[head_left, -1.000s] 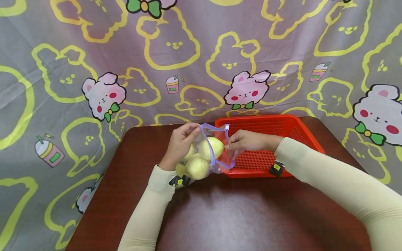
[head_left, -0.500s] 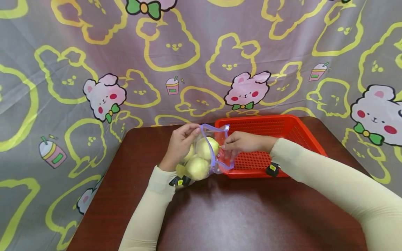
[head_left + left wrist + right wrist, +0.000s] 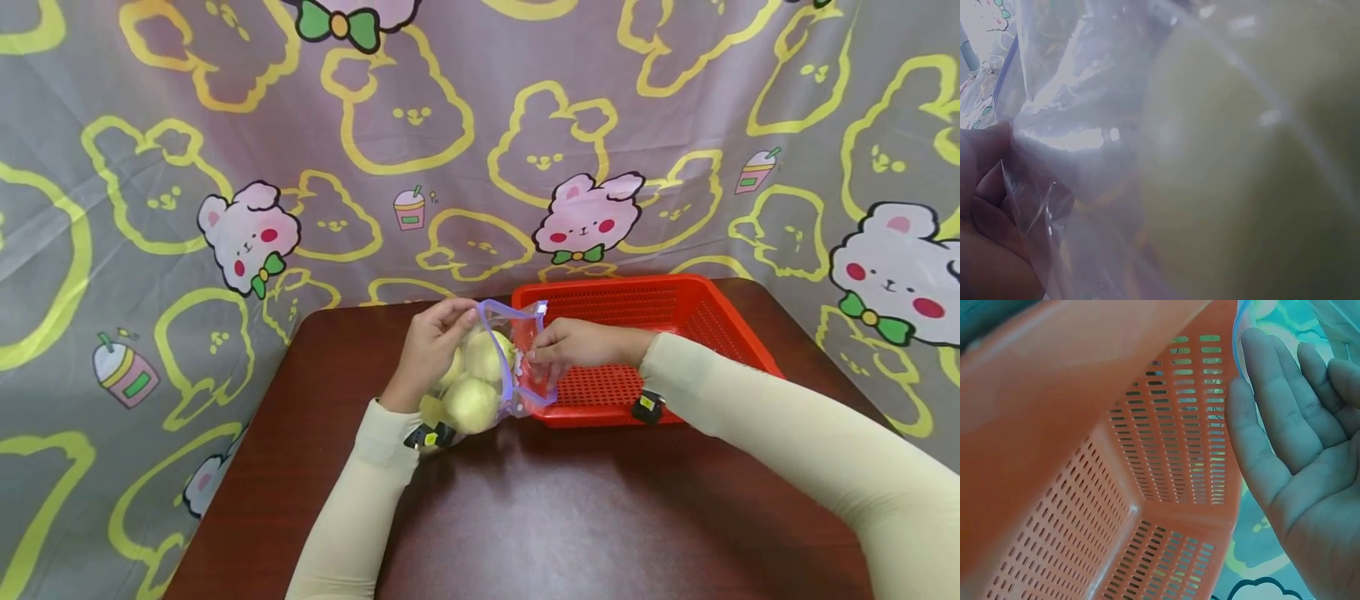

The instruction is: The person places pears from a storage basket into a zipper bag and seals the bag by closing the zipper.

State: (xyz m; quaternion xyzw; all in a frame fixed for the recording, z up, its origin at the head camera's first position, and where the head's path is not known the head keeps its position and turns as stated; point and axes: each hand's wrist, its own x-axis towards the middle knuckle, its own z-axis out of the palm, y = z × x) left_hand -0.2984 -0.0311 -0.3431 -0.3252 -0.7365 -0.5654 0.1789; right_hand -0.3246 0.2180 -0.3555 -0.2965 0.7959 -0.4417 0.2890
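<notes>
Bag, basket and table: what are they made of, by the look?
Bag: thin, glossy clear plastic film, with a purple edge band; it's see-through, with creases and glare.
Basket: red, likely moulded plastic, satin to glossy; smooth rim, regular slots.
Table: dark red-brown, glossy wood look, with a soft light reflection; veneer, laminate or solid wood, can't tell.

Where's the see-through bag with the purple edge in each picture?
Head: the see-through bag is in the middle, between the left hand and right hand.
Left wrist: it covers most of the picture.
Right wrist: just a strip of its edge, near the top, right of centre.
Shared landmark: the cartoon cloth, in the background of all three.
</notes>
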